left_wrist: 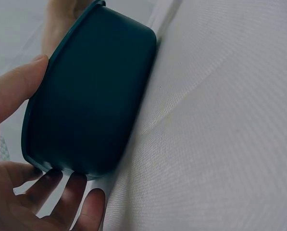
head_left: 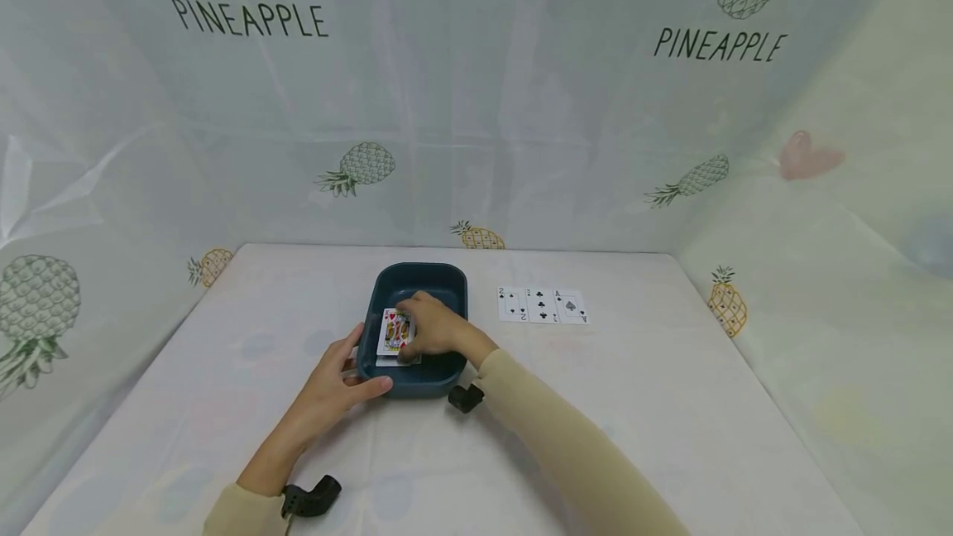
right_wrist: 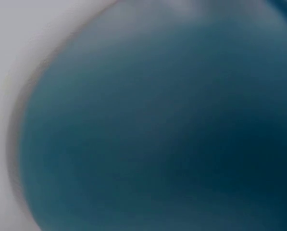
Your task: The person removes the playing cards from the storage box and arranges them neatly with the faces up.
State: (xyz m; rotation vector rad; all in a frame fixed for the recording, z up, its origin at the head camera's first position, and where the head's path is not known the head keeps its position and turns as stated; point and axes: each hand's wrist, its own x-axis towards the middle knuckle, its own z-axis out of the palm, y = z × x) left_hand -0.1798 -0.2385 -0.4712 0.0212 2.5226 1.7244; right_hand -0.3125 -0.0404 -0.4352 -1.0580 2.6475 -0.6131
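A dark blue plastic bin [head_left: 430,385] stands on the table, with playing cards [head_left: 395,331] inside it, a face card on top. My left hand [head_left: 337,379] holds the bin's near left corner; in the left wrist view the thumb lies at the rim and the fingers press the side wall [left_wrist: 93,91]. Reaching into the bin, my right hand [head_left: 434,326] grips the cards at their right edge, the thumb at the lower corner. How many cards it grips is hidden. The right wrist view shows mostly the blurred blue bin wall [right_wrist: 109,120].
Right of the bin, three face-up cards lie in a row: a two [head_left: 512,304], a three of clubs [head_left: 541,305] and an ace of spades [head_left: 571,307]. A white cloth [head_left: 633,404] covers the table. Pineapple-printed curtains [head_left: 476,106] hang behind and at the sides.
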